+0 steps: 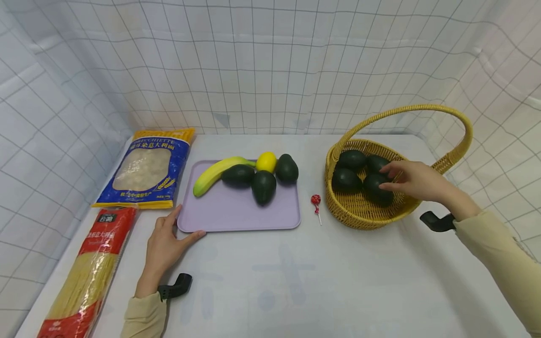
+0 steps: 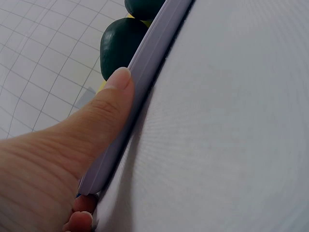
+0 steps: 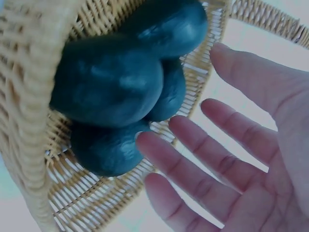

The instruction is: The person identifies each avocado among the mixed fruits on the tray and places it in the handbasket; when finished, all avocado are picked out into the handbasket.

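My left hand [image 1: 162, 246] holds the near left corner of a lilac tray [image 1: 236, 217], its thumb [image 2: 108, 104] against the front rim and its fingers at the left side. On the tray lie a banana [image 1: 215, 172], a yellow lemon [image 1: 266, 162] and three avocados [image 1: 263, 188]. Over the right part of a wicker basket [image 1: 359, 218], my right hand [image 1: 412, 180] has its fingers apart, with nothing between them. Several dark green avocados [image 3: 108, 79] lie in the basket, close to those fingertips; whether they touch one, I cannot tell.
A red-wrapped lollipop [image 1: 315, 200] lies between tray and basket. At the left are a blue and yellow orecchiette bag [image 1: 143, 169] and a red pack of spaghetti [image 1: 90, 272]. The tall basket handle [image 1: 405, 109] arches up behind the right hand. Grid-patterned sheets surround the white table.
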`<state>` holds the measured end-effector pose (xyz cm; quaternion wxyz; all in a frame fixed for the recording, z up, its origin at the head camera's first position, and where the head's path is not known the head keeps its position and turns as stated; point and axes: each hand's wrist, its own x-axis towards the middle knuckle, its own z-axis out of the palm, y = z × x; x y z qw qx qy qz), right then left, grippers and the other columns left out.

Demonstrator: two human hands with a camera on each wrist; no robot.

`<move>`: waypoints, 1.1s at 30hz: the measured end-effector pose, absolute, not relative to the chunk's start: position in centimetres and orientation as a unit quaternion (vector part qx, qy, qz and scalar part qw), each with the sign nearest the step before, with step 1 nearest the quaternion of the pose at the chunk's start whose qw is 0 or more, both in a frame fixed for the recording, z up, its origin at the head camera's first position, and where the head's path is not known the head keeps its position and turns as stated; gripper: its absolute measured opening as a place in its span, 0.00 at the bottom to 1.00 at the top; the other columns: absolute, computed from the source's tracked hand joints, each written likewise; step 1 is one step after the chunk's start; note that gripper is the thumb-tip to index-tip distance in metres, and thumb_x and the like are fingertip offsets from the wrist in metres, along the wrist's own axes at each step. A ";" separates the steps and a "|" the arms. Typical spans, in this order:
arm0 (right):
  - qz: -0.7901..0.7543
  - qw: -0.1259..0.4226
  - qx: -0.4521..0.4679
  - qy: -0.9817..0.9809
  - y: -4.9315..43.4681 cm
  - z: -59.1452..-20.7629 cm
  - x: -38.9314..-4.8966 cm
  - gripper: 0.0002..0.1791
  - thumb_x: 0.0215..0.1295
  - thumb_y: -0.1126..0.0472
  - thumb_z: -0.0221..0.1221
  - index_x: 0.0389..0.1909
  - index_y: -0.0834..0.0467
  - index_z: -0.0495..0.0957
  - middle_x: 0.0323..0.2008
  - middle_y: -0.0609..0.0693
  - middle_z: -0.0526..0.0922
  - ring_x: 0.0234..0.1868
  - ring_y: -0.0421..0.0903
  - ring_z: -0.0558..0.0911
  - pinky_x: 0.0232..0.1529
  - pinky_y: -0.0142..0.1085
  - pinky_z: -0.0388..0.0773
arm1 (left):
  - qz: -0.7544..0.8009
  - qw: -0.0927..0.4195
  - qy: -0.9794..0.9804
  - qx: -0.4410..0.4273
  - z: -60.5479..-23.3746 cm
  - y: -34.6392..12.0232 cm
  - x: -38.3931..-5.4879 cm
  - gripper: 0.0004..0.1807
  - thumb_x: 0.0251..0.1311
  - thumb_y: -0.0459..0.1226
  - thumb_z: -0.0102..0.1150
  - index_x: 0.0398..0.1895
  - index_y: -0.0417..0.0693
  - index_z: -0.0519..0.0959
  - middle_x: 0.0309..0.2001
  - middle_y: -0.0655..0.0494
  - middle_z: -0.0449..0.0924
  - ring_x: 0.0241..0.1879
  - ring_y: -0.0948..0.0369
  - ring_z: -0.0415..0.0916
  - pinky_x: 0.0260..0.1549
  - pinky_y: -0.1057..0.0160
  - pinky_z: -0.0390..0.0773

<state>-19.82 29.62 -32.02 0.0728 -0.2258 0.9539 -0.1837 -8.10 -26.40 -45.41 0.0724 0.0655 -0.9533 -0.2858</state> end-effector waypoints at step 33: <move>-0.391 -0.157 -0.384 0.822 17.2 -34.5 -14.6 0.19 0.50 0.70 0.69 0.45 0.56 0.81 0.36 0.44 0.82 0.34 0.39 0.78 0.31 0.35 0.74 | -0.285 0.078 -0.953 0.062 -45.4 -26.3 -8.0 0.52 0.47 0.55 0.70 0.70 0.37 0.59 0.35 0.45 0.60 0.29 0.53 0.58 0.24 0.58 0.56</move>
